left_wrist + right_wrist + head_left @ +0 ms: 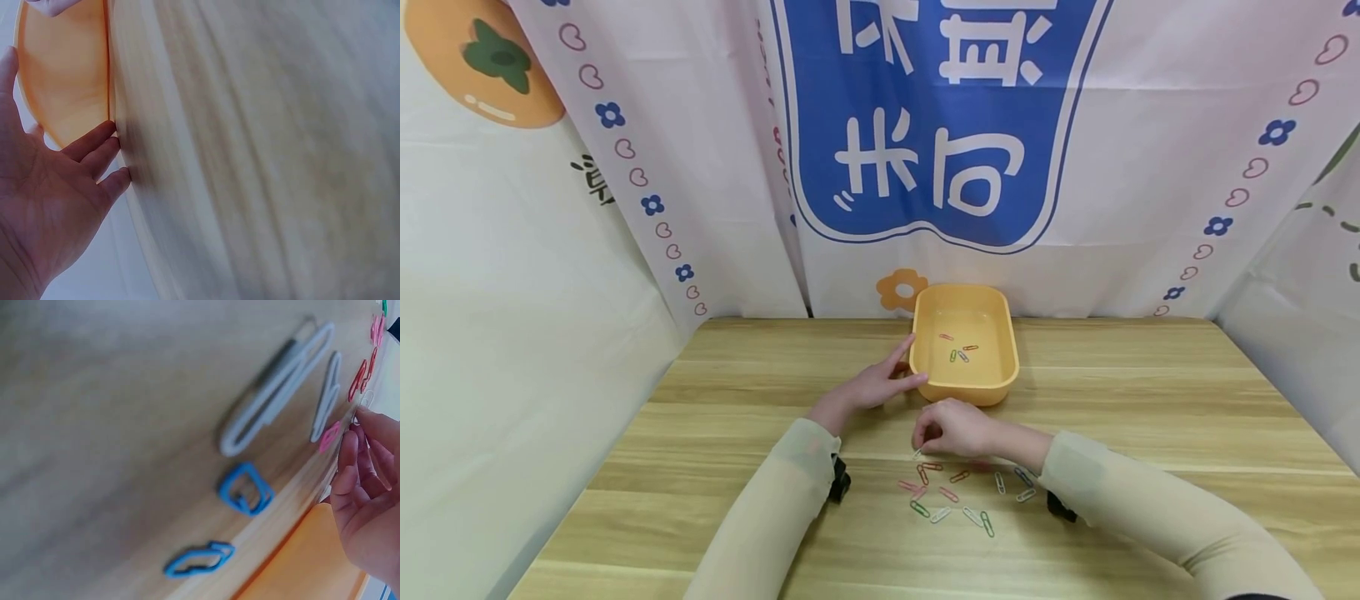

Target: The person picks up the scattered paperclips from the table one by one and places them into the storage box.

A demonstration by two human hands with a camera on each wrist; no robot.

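Observation:
My left hand [880, 385] rests against the near left side of a yellow plastic tub [964, 395], its fingers spread; the left wrist view shows the fingertips at the tub's side and the tabletop. Just in front of the tub, low over the table, my right hand [958, 427] pinches a white paper clip [367, 398] between thumb and fingertips. Several coloured paper clips lie loose beside and below that hand, among them a green clip [987, 524], a red clip [932, 467] and a pink clip [949, 494]. A few more lie on the tub's floor, including a small green clip [953, 356].
The wooden table [1150, 400] meets a white printed cloth [1112, 283] just behind the tub. Close to the right wrist lie a blue clip [1023, 477] and a white clip [1026, 495]. Both forearms reach in from the front edge.

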